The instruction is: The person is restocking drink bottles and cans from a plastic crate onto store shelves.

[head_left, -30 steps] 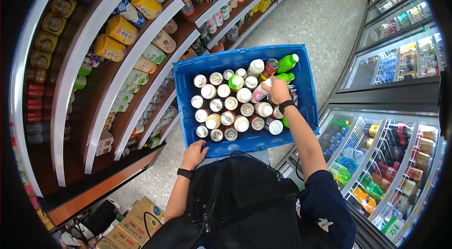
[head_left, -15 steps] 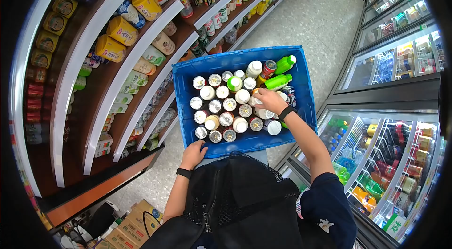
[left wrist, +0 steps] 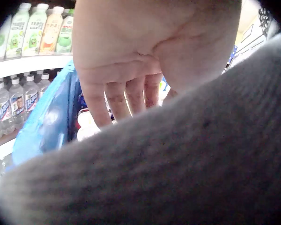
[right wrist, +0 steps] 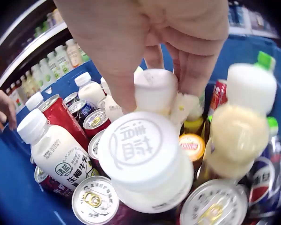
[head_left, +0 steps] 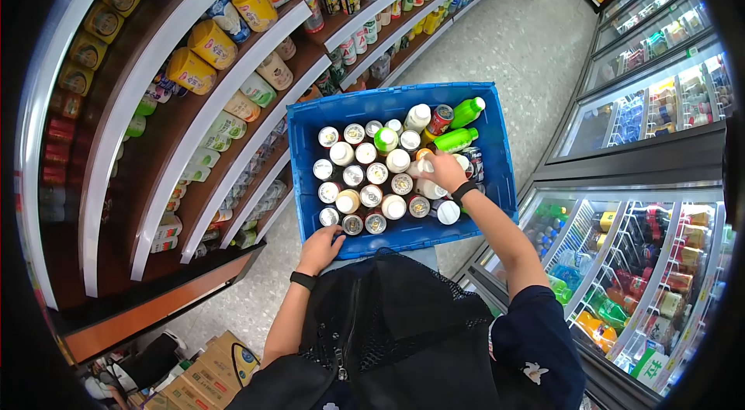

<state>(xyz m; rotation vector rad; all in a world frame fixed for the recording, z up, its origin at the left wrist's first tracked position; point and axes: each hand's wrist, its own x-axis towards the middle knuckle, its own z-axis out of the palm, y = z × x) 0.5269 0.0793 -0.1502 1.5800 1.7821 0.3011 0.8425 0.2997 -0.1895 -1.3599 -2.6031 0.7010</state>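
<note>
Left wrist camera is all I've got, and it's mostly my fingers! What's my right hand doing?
Observer: Your right hand is pinching a white-capped bottle near its top.

Operator: Cool! Are there any green bottles in the blue bin?

Observer: Yes, two green bottles are near the far right corner of the blue bin.

Operator: I can see shelves. What's on the other side, past the bin?

Observer: Glass-doored fridges with drinks inside, on your right.
</note>
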